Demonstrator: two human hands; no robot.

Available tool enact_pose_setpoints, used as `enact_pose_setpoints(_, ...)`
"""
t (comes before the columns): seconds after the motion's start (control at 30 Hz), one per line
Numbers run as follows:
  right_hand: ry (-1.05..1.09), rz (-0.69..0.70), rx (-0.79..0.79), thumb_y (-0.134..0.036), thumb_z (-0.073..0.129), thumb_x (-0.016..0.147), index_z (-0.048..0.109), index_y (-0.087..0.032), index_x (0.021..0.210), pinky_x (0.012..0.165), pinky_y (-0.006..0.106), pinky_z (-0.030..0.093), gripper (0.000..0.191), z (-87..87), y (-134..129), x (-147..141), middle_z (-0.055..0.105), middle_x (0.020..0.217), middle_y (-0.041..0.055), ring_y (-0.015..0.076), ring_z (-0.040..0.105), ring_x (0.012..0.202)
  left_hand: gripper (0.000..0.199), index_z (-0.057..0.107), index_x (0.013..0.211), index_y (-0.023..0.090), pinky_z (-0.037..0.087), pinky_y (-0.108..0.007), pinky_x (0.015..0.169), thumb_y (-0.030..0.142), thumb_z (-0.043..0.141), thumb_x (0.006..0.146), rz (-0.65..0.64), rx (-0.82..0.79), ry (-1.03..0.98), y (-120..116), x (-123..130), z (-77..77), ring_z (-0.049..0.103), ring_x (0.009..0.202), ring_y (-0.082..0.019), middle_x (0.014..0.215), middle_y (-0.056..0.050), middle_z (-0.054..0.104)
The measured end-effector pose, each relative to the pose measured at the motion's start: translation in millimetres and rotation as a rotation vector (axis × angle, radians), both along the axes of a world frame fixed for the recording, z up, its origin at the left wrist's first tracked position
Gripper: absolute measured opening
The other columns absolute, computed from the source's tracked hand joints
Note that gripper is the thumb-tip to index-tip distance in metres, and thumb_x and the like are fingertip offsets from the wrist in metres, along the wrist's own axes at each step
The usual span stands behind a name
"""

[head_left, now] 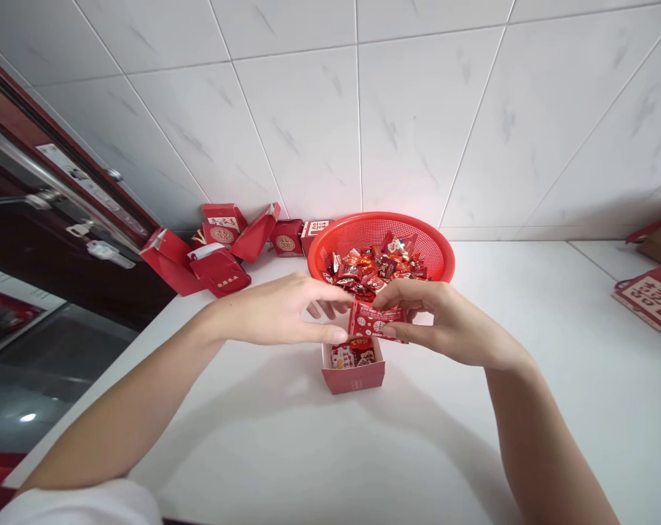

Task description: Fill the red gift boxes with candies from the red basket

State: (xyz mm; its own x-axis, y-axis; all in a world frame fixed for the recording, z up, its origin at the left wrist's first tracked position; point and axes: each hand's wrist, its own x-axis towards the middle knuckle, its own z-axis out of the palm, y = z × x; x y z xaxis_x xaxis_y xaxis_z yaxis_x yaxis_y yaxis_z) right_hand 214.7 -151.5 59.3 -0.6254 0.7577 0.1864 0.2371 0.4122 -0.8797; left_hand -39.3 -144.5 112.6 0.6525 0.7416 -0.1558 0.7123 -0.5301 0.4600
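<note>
My right hand [445, 321] pinches a red wrapped packet [370, 321] between thumb and fingers, above a small open red box [354, 380]. Wrapped candies [352, 354] lie inside that box. On the other side, my left hand [287, 310] has its thumb and fingers apart at the packet's left edge, with nothing visibly gripped. Right behind the hands, a red perforated basket [437, 251] holds many wrapped candies [382, 266].
Several red boxes [221, 270] stand by the tiled wall, left of the basket. More red packaging [653, 295] is at the far right edge. A door with keys [107, 251] in its lock is at the left.
</note>
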Motion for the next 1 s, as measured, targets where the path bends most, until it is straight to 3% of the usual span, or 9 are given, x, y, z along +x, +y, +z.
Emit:
enact_pose_setpoints(0.1,0.051,-0.027,0.028,-0.026,0.07,0.091,0.067,-0.022,0.1,0.075,0.034,0.057,0.011,-2.4,-2,-7,0.072,0.102,0.0039,0.0174,0.066,0.081,0.032,0.075,0.117,0.023,0.053,-0.025,0.073,0.04,0.069,0.09,0.03,-0.105,-0.16,-3,3,-7.1,0.072,0.088,-0.019,0.103,-0.002,0.078)
enact_pose_setpoints(0.27,0.06,-0.028,0.009,-0.031,0.074,0.089,0.063,-0.022,0.107,0.074,0.033,0.058,0.023,-3.6,-2,-9,0.07,0.103,0.0038,0.0177,0.067,0.082,0.017,0.079,0.099,0.02,0.053,-0.024,0.071,0.029,0.068,0.09,0.073,0.028,-0.269,-4,2,-15.9,0.071,0.087,-0.018,0.095,-0.002,0.079)
enact_pose_setpoints(0.47,-0.158,0.221,-0.09,-0.023,0.066,0.093,0.066,-0.022,0.126,0.067,0.028,0.052,0.033,-3.2,1,-5,0.072,0.084,0.0001,0.0148,0.063,0.07,0.02,0.083,0.089,0.021,0.058,-0.028,0.083,0.022,0.063,0.089,0.091,0.101,-0.392,-4,-14,-18.2,0.071,0.097,-0.02,0.108,-0.007,0.078)
enact_pose_setpoints(0.53,-0.156,0.301,-0.058,-0.02,0.064,0.094,0.066,-0.025,0.132,0.066,0.026,0.051,0.038,-2.9,1,-7,0.071,0.083,-0.0012,0.0137,0.061,0.068,0.024,0.083,0.083,0.021,0.058,-0.028,0.084,0.021,0.06,0.088,0.101,0.087,-0.386,-4,-15,-21.0,0.071,0.097,-0.02,0.109,-0.007,0.078)
enact_pose_setpoints(0.63,-0.17,0.327,-0.014,-0.016,0.062,0.093,0.065,-0.027,0.135,0.064,0.024,0.049,0.043,-3.1,0,-10,0.072,0.084,-0.0014,0.0133,0.062,0.068,0.028,0.083,0.085,0.021,0.057,-0.024,0.073,0.016,0.055,0.086,0.088,0.054,-0.33,-1,-14,-25.3,0.072,0.083,-0.017,0.095,-0.004,0.08)
enact_pose_setpoints(0.7,-0.181,0.315,-0.001,-0.016,0.062,0.093,0.067,-0.027,0.133,0.062,0.023,0.048,0.042,-3.7,0,-10,0.073,0.085,-0.0006,0.0137,0.062,0.069,0.03,0.083,0.087,0.021,0.055,-0.022,0.068,0.014,0.053,0.085,0.07,0.051,-0.292,2,-14,-26.9,0.072,0.075,-0.015,0.086,-0.001,0.081)
enact_pose_setpoints(0.83,-0.255,0.351,0.008,-0.018,0.062,0.094,0.075,-0.025,0.121,0.055,0.023,0.045,0.031,-5.9,-2,-8,0.073,0.079,0.0003,0.0133,0.061,0.062,0.028,0.082,0.09,0.018,0.055,-0.023,0.069,0.014,0.055,0.08,0.001,-0.002,-0.282,5,-15,-26.3,0.073,0.075,-0.016,0.085,-0.002,0.082)
enact_pose_setpoints(1.0,-0.435,0.441,-0.02,-0.012,0.068,0.088,0.077,-0.024,0.122,0.067,0.025,0.05,0.038,-10.2,-7,-6,0.079,0.097,0.0041,0.0176,0.071,0.079,0.022,0.08,0.086,0.021,0.051,-0.025,0.069,0.015,0.059,0.085,-0.055,0.079,-0.133,-3,-6,-25.0,0.071,0.074,-0.017,0.084,-0.001,0.08)
